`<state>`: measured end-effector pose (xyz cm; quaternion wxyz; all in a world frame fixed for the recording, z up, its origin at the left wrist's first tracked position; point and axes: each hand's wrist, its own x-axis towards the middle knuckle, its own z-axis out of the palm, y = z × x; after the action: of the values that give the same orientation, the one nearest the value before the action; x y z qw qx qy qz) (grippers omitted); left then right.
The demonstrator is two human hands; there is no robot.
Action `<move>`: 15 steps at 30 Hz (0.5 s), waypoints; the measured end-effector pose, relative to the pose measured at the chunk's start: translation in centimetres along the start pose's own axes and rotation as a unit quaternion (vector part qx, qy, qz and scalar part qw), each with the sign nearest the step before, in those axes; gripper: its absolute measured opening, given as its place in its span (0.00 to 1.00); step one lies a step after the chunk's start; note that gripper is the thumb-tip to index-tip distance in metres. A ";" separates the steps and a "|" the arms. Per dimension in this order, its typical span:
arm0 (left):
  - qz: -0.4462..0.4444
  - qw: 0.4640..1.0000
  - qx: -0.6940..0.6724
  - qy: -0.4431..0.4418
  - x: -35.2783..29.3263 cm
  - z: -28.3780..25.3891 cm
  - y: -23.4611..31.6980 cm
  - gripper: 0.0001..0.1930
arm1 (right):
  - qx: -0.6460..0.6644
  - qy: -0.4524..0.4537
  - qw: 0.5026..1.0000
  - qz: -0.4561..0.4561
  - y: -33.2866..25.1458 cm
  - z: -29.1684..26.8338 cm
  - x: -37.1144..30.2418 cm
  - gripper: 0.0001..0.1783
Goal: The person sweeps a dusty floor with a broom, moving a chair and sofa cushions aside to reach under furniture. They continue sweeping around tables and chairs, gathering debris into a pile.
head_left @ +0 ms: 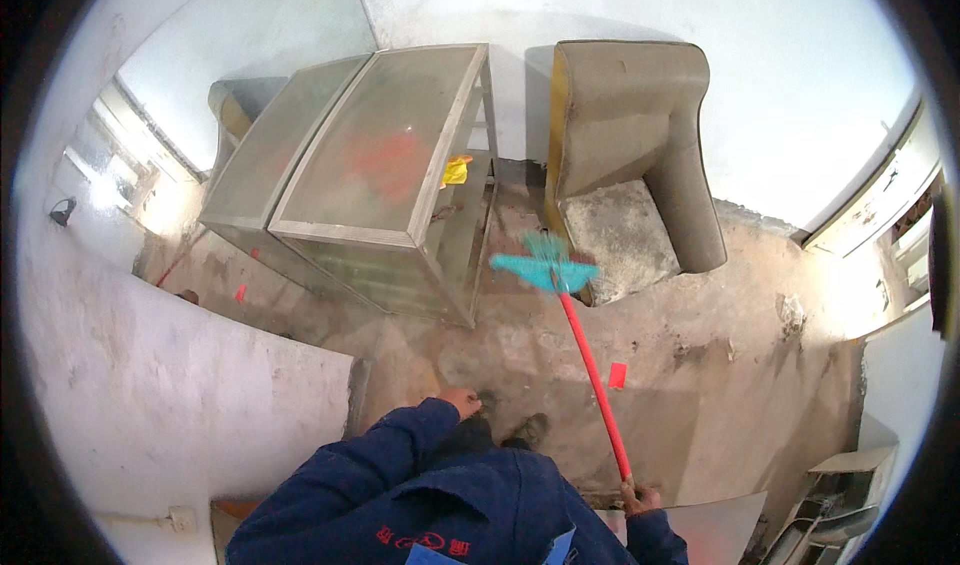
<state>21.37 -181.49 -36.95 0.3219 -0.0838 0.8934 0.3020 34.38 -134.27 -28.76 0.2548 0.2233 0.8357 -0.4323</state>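
Note:
My right hand (640, 498) is wrapped round the lower end of a broom's red handle (594, 377). The broom reaches away from me, and its teal head (540, 270) lies over the floor between the glass cabinet and the armchair. Its bristles point away and look slightly blurred. My left hand (462, 402) hangs near my body with its fingers loosely curled, and nothing shows in it. Below it are my dark shoes (530, 429). A small red piece (618, 375) lies on the floor just right of the handle.
A metal-framed glass cabinet (375, 145) stands left of the broom, with a yellow cloth-like thing (456, 171) at its side. A worn brown armchair (630, 95) stands against the far wall. A low white wall (200, 385) is at left, and a metal-framed object (835, 505) at lower right.

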 end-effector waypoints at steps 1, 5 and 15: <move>0.014 1.000 -0.010 0.004 -0.1 0.1 0.4 0.22 | 0.059 0.003 0.998 -0.020 -0.2 0.8 0.3 0.24; 0.018 0.998 -0.051 -0.021 -0.4 -0.3 -0.6 0.25 | 0.052 -0.006 0.996 -0.073 -6.7 1.6 1.1 0.21; -0.006 0.994 -0.087 -0.068 -3.4 -5.4 -7.0 0.24 | -0.092 0.058 0.946 -0.305 -30.2 5.9 3.1 0.26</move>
<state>23.54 -190.45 -34.93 0.3750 -0.0960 0.8394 0.3815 15.43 -154.60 -15.20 0.0811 -0.0419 0.9135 -0.3964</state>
